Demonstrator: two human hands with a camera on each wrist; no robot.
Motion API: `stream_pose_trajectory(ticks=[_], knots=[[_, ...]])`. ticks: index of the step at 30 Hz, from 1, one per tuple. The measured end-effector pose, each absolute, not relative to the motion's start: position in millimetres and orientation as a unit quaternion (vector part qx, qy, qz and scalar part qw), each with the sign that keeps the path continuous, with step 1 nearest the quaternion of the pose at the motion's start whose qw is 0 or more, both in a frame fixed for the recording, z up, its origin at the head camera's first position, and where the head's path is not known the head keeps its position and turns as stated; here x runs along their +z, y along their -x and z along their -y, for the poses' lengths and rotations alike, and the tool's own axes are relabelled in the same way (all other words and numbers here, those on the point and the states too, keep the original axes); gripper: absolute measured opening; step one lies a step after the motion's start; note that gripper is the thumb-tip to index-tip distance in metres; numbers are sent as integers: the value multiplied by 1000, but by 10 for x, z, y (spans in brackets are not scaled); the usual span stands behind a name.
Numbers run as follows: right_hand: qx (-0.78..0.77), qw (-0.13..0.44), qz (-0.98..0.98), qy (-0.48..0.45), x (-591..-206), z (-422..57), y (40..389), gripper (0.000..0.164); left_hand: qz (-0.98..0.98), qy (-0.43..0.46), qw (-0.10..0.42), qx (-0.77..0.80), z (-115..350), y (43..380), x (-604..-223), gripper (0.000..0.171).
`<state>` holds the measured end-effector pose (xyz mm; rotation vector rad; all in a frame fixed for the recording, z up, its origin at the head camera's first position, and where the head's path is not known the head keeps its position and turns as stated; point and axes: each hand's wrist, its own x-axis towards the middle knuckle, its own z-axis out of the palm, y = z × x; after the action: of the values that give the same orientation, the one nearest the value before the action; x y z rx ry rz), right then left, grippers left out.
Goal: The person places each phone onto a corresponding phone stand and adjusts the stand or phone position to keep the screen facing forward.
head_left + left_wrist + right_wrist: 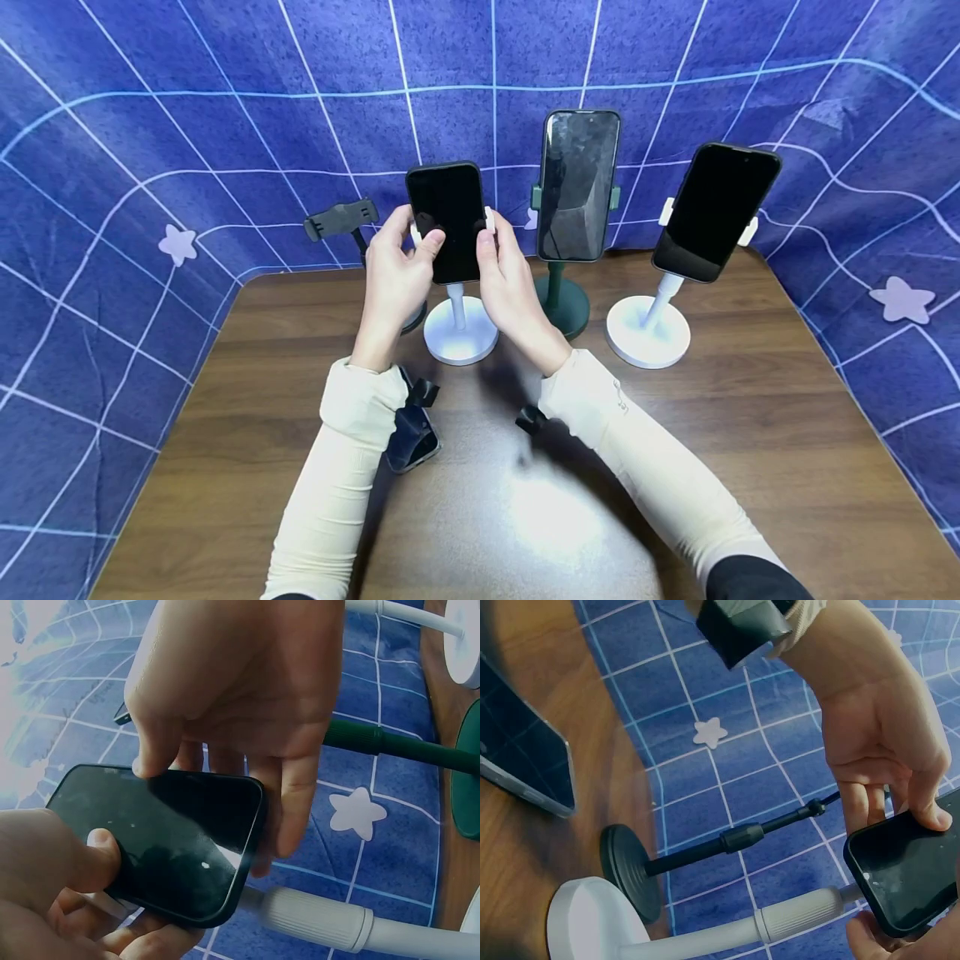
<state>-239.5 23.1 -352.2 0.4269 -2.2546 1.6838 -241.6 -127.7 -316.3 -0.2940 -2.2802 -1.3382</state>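
Observation:
A black smartphone stands upright at the head of a white phone stand. My left hand grips its left side, thumb over the screen and fingers behind the edge. On the opposite side my right hand holds it, the thumb by the screen's right edge. White clamp arms of the stand show beside the fingers. From the left wrist view, the phone lies between both hands, with the ribbed neck of the stand below it. The fingertips behind the phone are partly hidden.
Right of the hands, a green stand and another white stand each bear a phone. A black stand with a bare clamp is at left. Another phone lies on the wooden table, partly under the left sleeve. Blue cloth hangs behind.

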Motion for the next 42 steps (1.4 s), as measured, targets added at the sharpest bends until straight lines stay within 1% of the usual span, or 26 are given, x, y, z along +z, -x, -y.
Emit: stream_pose_trajectory(ticks=[3, 8, 14, 20, 24, 30, 33, 36, 42], knots=[[602, 160, 766, -157, -3512, -234, 2424, 48, 832, 105, 244, -487, 1271, 2427, -3183, 27], [621, 165, 747, -166, -3510, -240, 2437, 44, 829, 103, 248, -491, 1268, 2418, -3221, 27], [614, 170, 751, -171, -3531, -262, 2440, 41, 804, 110, 246, -530, 1258, 2403, -3274, 32], [613, 167, 752, -175, -3556, -273, 2446, 40, 790, 111, 270, -540, 1233, 2380, -3309, 35], [615, 164, 749, -183, -3568, -283, 2453, 39, 788, 111, 281, -536, 1191, 2299, -3249, 34], [620, 162, 744, -187, -3574, -296, 2461, 37, 780, 104, 257, -562, 1144, 2149, -3154, 39], [623, 162, 742, -187, -3580, -300, 2467, 36, 780, 93, 247, -567, 1147, 2121, -3168, 36], [628, 160, 737, -190, -3590, -301, 2475, 35, 782, 92, 250, -563, 1155, 2107, -3192, 33], [641, 162, 724, -194, -3546, -307, 2436, 31, 783, 98, 274, -550, 1177, 2132, -3263, 29]])
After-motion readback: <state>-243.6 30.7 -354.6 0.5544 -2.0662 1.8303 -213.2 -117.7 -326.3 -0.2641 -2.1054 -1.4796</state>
